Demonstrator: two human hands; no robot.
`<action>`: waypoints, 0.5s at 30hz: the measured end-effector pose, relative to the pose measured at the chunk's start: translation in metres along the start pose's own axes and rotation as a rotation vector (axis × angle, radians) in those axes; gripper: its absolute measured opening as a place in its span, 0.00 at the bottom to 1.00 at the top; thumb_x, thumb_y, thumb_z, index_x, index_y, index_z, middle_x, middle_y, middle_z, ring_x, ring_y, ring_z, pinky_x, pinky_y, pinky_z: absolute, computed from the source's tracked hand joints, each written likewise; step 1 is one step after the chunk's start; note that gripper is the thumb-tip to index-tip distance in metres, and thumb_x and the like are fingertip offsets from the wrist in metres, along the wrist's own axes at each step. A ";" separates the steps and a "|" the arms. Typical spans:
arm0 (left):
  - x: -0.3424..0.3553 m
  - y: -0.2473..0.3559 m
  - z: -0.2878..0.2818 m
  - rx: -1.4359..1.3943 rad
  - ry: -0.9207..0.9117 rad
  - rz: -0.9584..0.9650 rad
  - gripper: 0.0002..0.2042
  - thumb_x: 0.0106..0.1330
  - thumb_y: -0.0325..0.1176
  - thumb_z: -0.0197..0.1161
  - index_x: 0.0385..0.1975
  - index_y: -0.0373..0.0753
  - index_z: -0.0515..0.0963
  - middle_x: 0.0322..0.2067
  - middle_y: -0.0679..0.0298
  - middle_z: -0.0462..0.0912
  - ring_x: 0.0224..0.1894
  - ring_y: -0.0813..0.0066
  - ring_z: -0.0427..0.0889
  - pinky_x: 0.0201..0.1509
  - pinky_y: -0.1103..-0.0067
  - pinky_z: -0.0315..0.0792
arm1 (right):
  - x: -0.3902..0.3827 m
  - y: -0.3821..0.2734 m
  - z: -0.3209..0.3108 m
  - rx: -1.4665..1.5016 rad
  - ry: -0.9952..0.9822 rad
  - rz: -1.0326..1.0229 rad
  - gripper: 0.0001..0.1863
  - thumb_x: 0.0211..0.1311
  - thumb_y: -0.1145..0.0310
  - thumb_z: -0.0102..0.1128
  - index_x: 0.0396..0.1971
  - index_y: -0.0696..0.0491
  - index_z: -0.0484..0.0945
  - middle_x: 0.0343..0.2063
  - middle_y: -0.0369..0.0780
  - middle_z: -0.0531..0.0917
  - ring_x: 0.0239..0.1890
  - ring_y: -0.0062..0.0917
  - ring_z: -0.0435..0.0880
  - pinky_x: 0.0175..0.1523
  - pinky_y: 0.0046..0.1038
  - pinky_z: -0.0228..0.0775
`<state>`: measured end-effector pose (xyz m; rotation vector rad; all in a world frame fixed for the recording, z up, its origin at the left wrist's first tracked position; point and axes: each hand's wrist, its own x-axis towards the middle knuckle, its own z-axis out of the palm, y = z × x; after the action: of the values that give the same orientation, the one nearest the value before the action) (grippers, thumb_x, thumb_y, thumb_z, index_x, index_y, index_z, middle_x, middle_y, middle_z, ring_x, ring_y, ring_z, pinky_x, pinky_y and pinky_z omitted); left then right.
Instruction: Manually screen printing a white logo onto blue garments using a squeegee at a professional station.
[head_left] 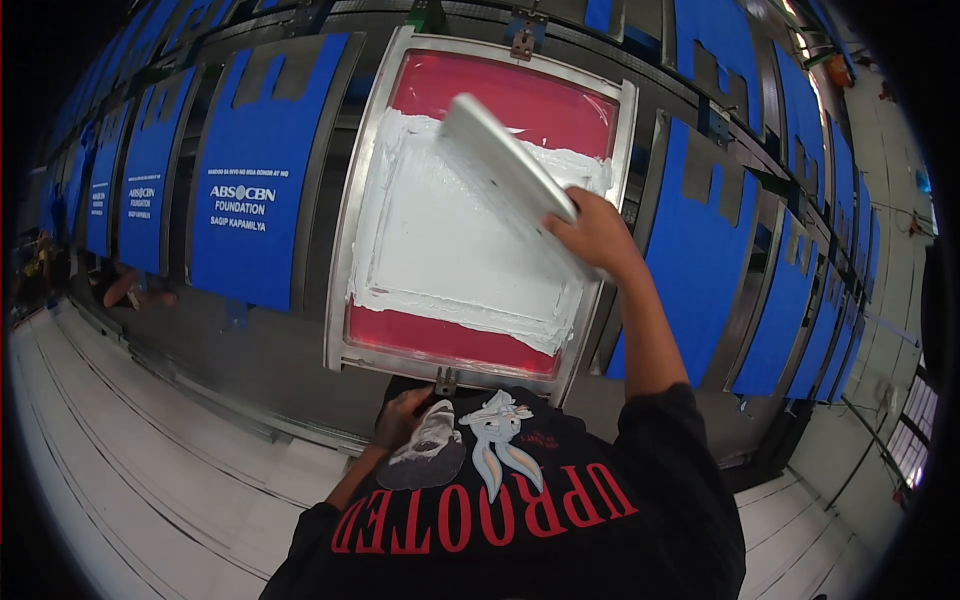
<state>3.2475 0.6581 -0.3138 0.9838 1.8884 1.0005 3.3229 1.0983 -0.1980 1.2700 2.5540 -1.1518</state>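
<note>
A silver-edged printing screen (346,230) lies in front of me, its red mesh showing at the far and near ends. Thick white ink (450,250) covers the middle of the mesh, with ragged edges. My right hand (592,232) is closed around one end of a long pale metal squeegee (500,165), which slants over the ink toward the far left. Whether its blade touches the mesh is unclear. By a metal bracket (445,381) at the screen's near edge, my left hand (403,418) has curled fingers; what they grip is partly hidden.
Blue fabric pieces with handle cutouts lie on boards along both sides, including a white-printed one (245,180) at left and a plain one (690,250) at right. A metal rail borders the near side. Another person's limb (125,285) shows at far left, beside pale flooring (170,430).
</note>
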 end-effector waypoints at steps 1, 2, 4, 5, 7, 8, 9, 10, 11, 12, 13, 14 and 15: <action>-0.001 -0.001 0.010 -0.079 0.050 -0.075 0.14 0.58 0.33 0.72 0.41 0.35 0.83 0.32 0.56 0.84 0.35 0.65 0.86 0.39 0.73 0.79 | 0.010 -0.016 0.001 -0.002 -0.009 -0.001 0.20 0.53 0.62 0.68 0.43 0.57 0.80 0.35 0.48 0.85 0.36 0.33 0.86 0.48 0.35 0.74; -0.002 0.000 0.018 -0.159 0.103 -0.152 0.13 0.58 0.32 0.71 0.41 0.34 0.82 0.31 0.57 0.85 0.33 0.67 0.86 0.36 0.75 0.79 | 0.017 -0.029 0.004 -0.224 0.033 -0.142 0.17 0.53 0.64 0.67 0.41 0.56 0.79 0.35 0.46 0.85 0.34 0.35 0.85 0.49 0.36 0.72; 0.005 0.004 0.026 -0.170 0.124 -0.207 0.11 0.59 0.31 0.71 0.39 0.33 0.83 0.30 0.58 0.85 0.30 0.71 0.84 0.34 0.77 0.77 | 0.028 -0.029 0.013 -0.520 0.172 -0.453 0.12 0.51 0.71 0.64 0.37 0.54 0.77 0.31 0.39 0.85 0.31 0.35 0.83 0.52 0.35 0.67; 0.008 0.007 0.027 -0.173 0.141 -0.250 0.10 0.60 0.29 0.71 0.37 0.32 0.83 0.29 0.60 0.85 0.28 0.76 0.83 0.32 0.79 0.76 | 0.032 -0.022 0.026 -0.557 0.284 -0.545 0.13 0.50 0.73 0.63 0.38 0.53 0.77 0.30 0.39 0.84 0.33 0.33 0.83 0.52 0.35 0.67; 0.002 0.002 0.036 -0.363 0.178 -0.355 0.08 0.61 0.29 0.70 0.35 0.31 0.83 0.28 0.62 0.85 0.27 0.79 0.81 0.31 0.80 0.75 | 0.033 0.003 0.066 -0.570 0.408 -0.624 0.18 0.45 0.76 0.63 0.41 0.52 0.77 0.33 0.38 0.83 0.38 0.32 0.82 0.52 0.35 0.66; 0.004 0.006 0.039 -0.554 0.210 -0.447 0.07 0.62 0.29 0.70 0.34 0.30 0.83 0.26 0.64 0.84 0.26 0.83 0.80 0.30 0.82 0.73 | 0.025 0.009 0.079 -0.552 0.422 -0.609 0.22 0.42 0.76 0.64 0.44 0.51 0.76 0.36 0.38 0.83 0.41 0.31 0.81 0.53 0.36 0.66; 0.003 0.010 0.038 -0.549 0.202 -0.510 0.07 0.64 0.29 0.69 0.34 0.31 0.83 0.26 0.67 0.84 0.27 0.86 0.78 0.30 0.84 0.72 | 0.013 0.017 0.088 -0.551 0.378 -0.588 0.23 0.41 0.77 0.64 0.43 0.52 0.77 0.37 0.37 0.82 0.43 0.31 0.80 0.53 0.36 0.66; 0.007 0.012 0.038 -0.548 0.202 -0.514 0.07 0.64 0.29 0.69 0.34 0.31 0.83 0.26 0.67 0.84 0.27 0.86 0.78 0.30 0.84 0.72 | 0.004 0.015 0.087 -0.549 0.375 -0.586 0.23 0.41 0.77 0.64 0.43 0.52 0.77 0.37 0.37 0.82 0.43 0.31 0.80 0.53 0.36 0.66; 0.006 0.013 0.036 -0.573 0.190 -0.545 0.07 0.64 0.29 0.68 0.35 0.31 0.83 0.27 0.66 0.84 0.27 0.86 0.78 0.30 0.84 0.72 | -0.010 0.008 0.082 -0.526 0.325 -0.567 0.22 0.41 0.77 0.65 0.43 0.52 0.77 0.37 0.38 0.83 0.42 0.31 0.81 0.54 0.35 0.65; 0.005 0.012 0.033 -0.597 0.177 -0.579 0.07 0.64 0.29 0.68 0.35 0.31 0.82 0.27 0.66 0.84 0.27 0.86 0.79 0.31 0.84 0.72 | -0.021 0.001 0.077 -0.502 0.275 -0.544 0.22 0.41 0.76 0.65 0.43 0.52 0.77 0.36 0.38 0.83 0.41 0.31 0.81 0.54 0.35 0.65; -0.001 -0.006 0.035 -0.561 0.143 -0.531 0.08 0.66 0.30 0.67 0.37 0.31 0.82 0.28 0.65 0.85 0.29 0.85 0.80 0.32 0.84 0.74 | -0.034 -0.010 0.074 -0.485 0.214 -0.523 0.23 0.42 0.75 0.66 0.44 0.52 0.78 0.36 0.38 0.84 0.40 0.30 0.82 0.56 0.34 0.63; 0.001 -0.012 0.032 -0.652 0.093 -0.574 0.09 0.66 0.31 0.67 0.38 0.31 0.82 0.29 0.65 0.86 0.29 0.84 0.81 0.33 0.83 0.75 | -0.049 -0.021 0.070 -0.476 0.199 -0.510 0.23 0.42 0.75 0.66 0.44 0.52 0.78 0.36 0.38 0.84 0.40 0.30 0.82 0.56 0.34 0.63; 0.000 -0.018 0.029 -0.664 0.075 -0.590 0.10 0.65 0.32 0.67 0.39 0.31 0.81 0.28 0.64 0.86 0.28 0.83 0.81 0.32 0.83 0.75 | -0.066 -0.034 0.068 -0.436 0.081 -0.474 0.24 0.42 0.75 0.65 0.46 0.52 0.78 0.36 0.39 0.84 0.40 0.30 0.82 0.56 0.34 0.63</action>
<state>3.2677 0.6599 -0.3408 -0.0022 1.5736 1.1723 3.3251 0.9982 -0.2030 0.6475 3.0301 -0.5285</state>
